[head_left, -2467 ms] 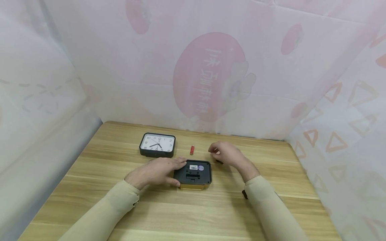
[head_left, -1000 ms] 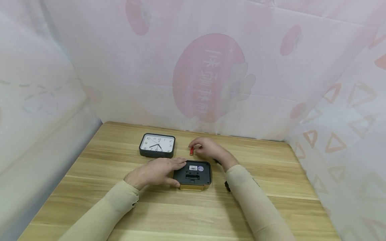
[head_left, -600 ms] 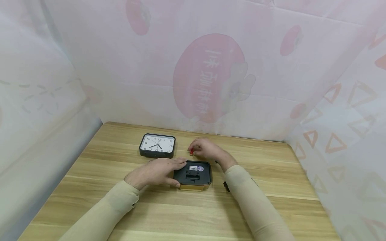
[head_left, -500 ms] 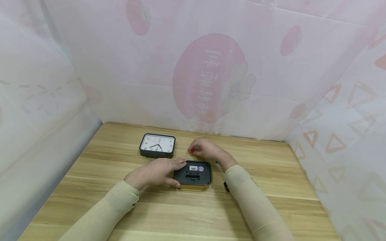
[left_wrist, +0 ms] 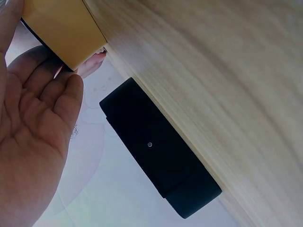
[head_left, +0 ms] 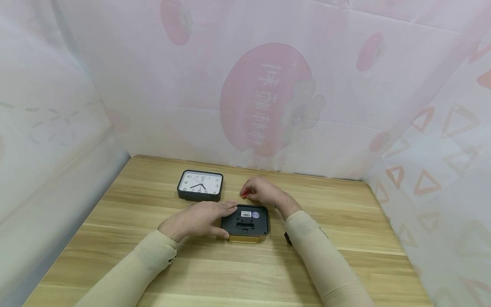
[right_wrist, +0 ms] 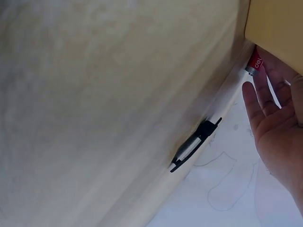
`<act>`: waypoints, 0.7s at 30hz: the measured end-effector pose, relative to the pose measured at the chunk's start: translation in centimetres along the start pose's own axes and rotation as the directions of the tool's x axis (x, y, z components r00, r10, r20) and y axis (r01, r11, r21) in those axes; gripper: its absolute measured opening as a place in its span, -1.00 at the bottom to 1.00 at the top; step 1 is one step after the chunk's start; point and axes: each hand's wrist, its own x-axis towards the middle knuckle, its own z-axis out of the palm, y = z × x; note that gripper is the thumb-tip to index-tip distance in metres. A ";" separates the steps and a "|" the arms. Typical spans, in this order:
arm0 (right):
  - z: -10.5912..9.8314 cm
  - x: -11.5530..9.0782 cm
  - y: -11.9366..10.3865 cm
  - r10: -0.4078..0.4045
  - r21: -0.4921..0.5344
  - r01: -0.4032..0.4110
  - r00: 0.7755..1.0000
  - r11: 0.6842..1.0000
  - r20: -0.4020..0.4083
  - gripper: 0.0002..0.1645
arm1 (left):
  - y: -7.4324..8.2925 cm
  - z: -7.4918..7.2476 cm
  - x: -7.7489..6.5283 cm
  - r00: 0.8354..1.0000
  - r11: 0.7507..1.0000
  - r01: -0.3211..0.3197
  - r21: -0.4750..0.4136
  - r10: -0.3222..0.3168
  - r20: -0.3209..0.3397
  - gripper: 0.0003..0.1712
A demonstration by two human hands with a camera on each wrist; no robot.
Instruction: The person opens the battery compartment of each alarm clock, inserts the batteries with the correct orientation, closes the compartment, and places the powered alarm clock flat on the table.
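Observation:
A rectangular clock with a yellow case (left_wrist: 66, 28) lies face down, its black back (head_left: 234, 221) with stickers and a vacant battery slot upward. My left hand (head_left: 197, 218) holds its left end, thumb at the near edge and fingers at the far edge. Beyond this clock, my right hand (head_left: 264, 190) pinches a red battery (head_left: 244, 195) by the fingertips; in the right wrist view the battery (right_wrist: 255, 62) shows its metal end. How far it is off the table cannot be told.
A black-framed clock (head_left: 200, 185) lies face up behind my left hand. A small black and silver piece (right_wrist: 193, 145) lies on the table near my right wrist. Patterned white sheets (head_left: 153, 85) wall in the wooden table (head_left: 215, 277) at the back and sides.
My right hand has moved left from beside the small dark piece to the red battery, taken hold of it and tilted it. My left hand and both clocks have stayed put.

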 end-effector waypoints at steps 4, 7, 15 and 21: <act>0.0 0.0 0.1 0.015 -0.017 -0.015 1.000 1.000 0.001 -0.79 | 0.0 0.0 0.1 1.000 1.000 0.000 0.001 0.000 0.002 0.08; 0.0 -0.1 0.2 0.034 -0.018 -0.034 0.999 0.999 0.004 -0.82 | 0.0 0.0 0.2 1.000 1.000 0.004 -0.001 -0.004 0.006 0.09; -0.4 -0.8 -0.1 0.105 0.031 -0.104 0.994 0.994 -0.022 -0.79 | 0.0 0.0 0.0 1.000 1.000 0.012 0.007 -0.012 0.013 0.09; -1.2 -1.6 -0.8 0.115 0.012 -0.114 0.992 0.993 -0.050 -0.76 | 0.0 -0.1 0.1 1.000 1.000 0.011 0.003 -0.011 0.012 0.09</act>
